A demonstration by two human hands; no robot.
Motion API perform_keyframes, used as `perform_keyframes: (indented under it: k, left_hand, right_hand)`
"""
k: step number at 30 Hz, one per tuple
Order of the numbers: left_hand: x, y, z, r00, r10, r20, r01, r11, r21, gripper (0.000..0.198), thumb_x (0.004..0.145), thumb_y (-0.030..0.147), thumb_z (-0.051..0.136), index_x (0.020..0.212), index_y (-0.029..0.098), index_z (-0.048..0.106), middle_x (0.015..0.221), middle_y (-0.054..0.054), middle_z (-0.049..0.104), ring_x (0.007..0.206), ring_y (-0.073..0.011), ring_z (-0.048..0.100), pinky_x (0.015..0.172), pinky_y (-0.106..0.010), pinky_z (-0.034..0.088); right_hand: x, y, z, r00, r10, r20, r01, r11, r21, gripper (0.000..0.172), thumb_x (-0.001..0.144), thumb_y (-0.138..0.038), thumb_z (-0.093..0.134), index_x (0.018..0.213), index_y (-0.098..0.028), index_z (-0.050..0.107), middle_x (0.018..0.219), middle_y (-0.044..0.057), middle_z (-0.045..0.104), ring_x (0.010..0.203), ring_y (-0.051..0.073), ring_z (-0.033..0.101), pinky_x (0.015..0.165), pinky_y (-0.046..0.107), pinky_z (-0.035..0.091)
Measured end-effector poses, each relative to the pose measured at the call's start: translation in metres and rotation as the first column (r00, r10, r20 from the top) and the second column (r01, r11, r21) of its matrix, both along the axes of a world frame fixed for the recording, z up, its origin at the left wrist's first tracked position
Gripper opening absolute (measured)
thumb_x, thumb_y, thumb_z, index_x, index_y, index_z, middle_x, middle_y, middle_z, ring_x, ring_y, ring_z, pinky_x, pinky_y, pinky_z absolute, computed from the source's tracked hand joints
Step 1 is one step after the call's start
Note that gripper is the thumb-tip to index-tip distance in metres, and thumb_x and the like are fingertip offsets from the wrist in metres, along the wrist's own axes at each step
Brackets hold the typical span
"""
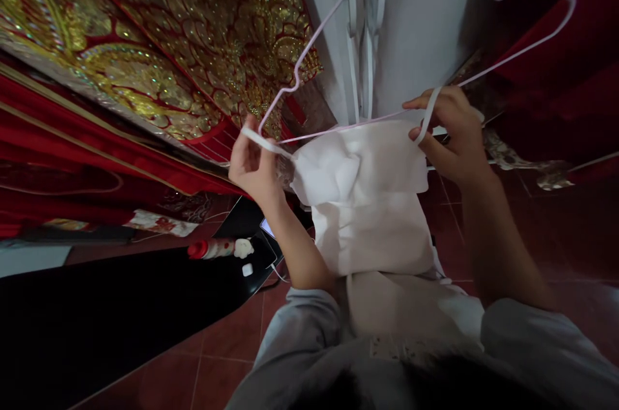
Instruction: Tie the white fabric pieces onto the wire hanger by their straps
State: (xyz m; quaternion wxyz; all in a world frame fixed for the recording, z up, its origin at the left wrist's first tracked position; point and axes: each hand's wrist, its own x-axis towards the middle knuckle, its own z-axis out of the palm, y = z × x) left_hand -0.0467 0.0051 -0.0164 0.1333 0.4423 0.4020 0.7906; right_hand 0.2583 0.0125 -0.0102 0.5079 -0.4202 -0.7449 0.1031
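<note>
A white garment (377, 229) with thin straps hangs in front of me, its top edge along the bottom bar of a pale pink clothes hanger (333, 8). At the hanger's lower left corner, my left hand (256, 171) pinches the left strap (271, 144), which stretches across the fingertips. My right hand (454, 136) has the right strap (429, 115) looped over the fingers and thumb, close to the bottom bar. The hanger's right corner (570, 4) stands free of any strap. The garment's lower part drops toward my lap, over beige fabric.
Red and gold sequined costumes (193, 42) hang at the left, with dark red cloth (556, 68) at the right. On a black table (145, 307) are a red-capped bottle (213, 249), a small white case (247, 269) and a phone (267, 227) with a cable. Red tiles (227, 345) cover the floor.
</note>
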Motion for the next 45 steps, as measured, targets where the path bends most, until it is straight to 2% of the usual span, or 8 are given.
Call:
perform_keyframes:
  k: [6, 11, 17, 21, 28, 36, 40, 45]
  left_hand:
    - [0.005, 0.010, 0.050, 0.901, -0.361, -0.239, 0.290, 0.913, -0.286, 0.028, 0.074, 0.024, 0.096, 0.089, 0.024, 0.072, 0.092, -0.002, 0.072, 0.106, -0.0267, 0.071, 0.103, -0.046, 0.056]
    - [0.006, 0.014, 0.078, 0.867, -0.491, -0.091, 0.411, 0.805, -0.427, 0.033, 0.076, 0.006, 0.093, 0.084, 0.019, 0.064, 0.082, 0.001, 0.067, 0.109, -0.0273, 0.066, 0.104, -0.047, 0.054]
    - [0.016, 0.013, 0.028, 0.952, -0.301, 0.060, 0.306, 0.948, -0.088, 0.033, 0.090, 0.022, 0.086, 0.115, 0.026, 0.064, 0.095, 0.003, 0.070, 0.088, -0.0159, 0.068, 0.085, -0.033, 0.056]
    - [0.048, 0.001, 0.000, 0.907, -0.296, 0.300, 0.336, 0.938, -0.090, 0.022, 0.101, 0.042, 0.069, 0.112, 0.026, 0.057, 0.102, -0.003, 0.075, 0.093, -0.0179, 0.074, 0.090, -0.034, 0.058]
    - [0.057, -0.003, 0.008, 0.916, -0.291, 0.278, 0.338, 0.931, -0.139, 0.028, 0.108, 0.048, 0.055, 0.098, 0.022, 0.056, 0.080, -0.002, 0.069, 0.087, -0.0182, 0.076, 0.093, -0.033, 0.058]
    - [0.050, 0.000, 0.008, 0.904, -0.313, 0.292, 0.356, 0.929, -0.105, 0.027, 0.105, 0.049, 0.059, 0.096, 0.024, 0.051, 0.075, 0.001, 0.066, 0.079, -0.0162, 0.072, 0.087, -0.031, 0.058]
    - [0.050, 0.001, 0.004, 0.863, -0.404, 0.303, 0.424, 0.906, 0.001, 0.022, 0.103, 0.043, 0.063, 0.100, 0.024, 0.051, 0.077, 0.001, 0.068, 0.080, -0.0155, 0.073, 0.086, -0.029, 0.057]
    - [0.048, 0.000, -0.001, 0.842, -0.461, 0.279, 0.475, 0.880, 0.021, 0.020, 0.104, 0.040, 0.063, 0.100, 0.024, 0.052, 0.080, 0.000, 0.070, 0.084, -0.0167, 0.075, 0.086, -0.029, 0.058]
  right_hand:
    - [0.000, -0.002, -0.003, 1.000, 0.000, -0.027, 0.001, 1.000, 0.024, 0.051, 0.085, -0.068, 0.067, 0.121, -0.032, 0.071, 0.116, 0.013, 0.066, 0.117, 0.033, 0.060, 0.070, 0.044, 0.059]
    - [0.000, -0.001, -0.012, 1.000, 0.001, 0.014, -0.001, 1.000, -0.011, 0.063, 0.079, -0.073, 0.070, 0.128, -0.033, 0.067, 0.122, 0.012, 0.063, 0.116, 0.032, 0.059, 0.071, 0.044, 0.062]
    - [-0.006, -0.003, -0.015, 1.000, 0.000, -0.002, 0.000, 1.000, -0.029, 0.058, 0.082, -0.065, 0.071, 0.131, -0.034, 0.066, 0.126, 0.010, 0.063, 0.101, 0.027, 0.063, 0.070, 0.042, 0.063]
    - [-0.016, -0.009, -0.011, 1.000, 0.029, 0.007, -0.029, 1.000, -0.001, 0.059, 0.082, -0.062, 0.073, 0.133, -0.032, 0.066, 0.125, 0.011, 0.064, 0.106, 0.028, 0.063, 0.069, 0.041, 0.063]
    - [0.034, 0.004, -0.003, 0.858, -0.303, -0.414, 0.428, 0.867, 0.254, 0.031, 0.099, -0.044, 0.060, 0.128, -0.053, 0.066, 0.120, -0.005, 0.064, 0.118, 0.025, 0.068, 0.110, 0.053, 0.055]
    - [0.061, 0.046, 0.042, 0.976, -0.152, -0.154, 0.182, 0.961, 0.206, 0.028, 0.084, -0.029, 0.075, 0.111, -0.030, 0.075, 0.105, 0.002, 0.074, 0.097, 0.023, 0.072, 0.094, 0.044, 0.059]
    - [0.049, 0.051, 0.060, 0.953, -0.302, 0.010, 0.295, 0.936, 0.191, 0.031, 0.068, -0.025, 0.085, 0.093, -0.024, 0.068, 0.089, 0.002, 0.067, 0.078, 0.020, 0.061, 0.087, 0.045, 0.054]
    - [0.046, 0.036, 0.062, 0.911, -0.387, 0.138, 0.343, 0.901, 0.266, 0.054, 0.072, -0.038, 0.080, 0.122, -0.024, 0.064, 0.119, 0.011, 0.065, 0.116, 0.038, 0.062, 0.104, 0.059, 0.048]
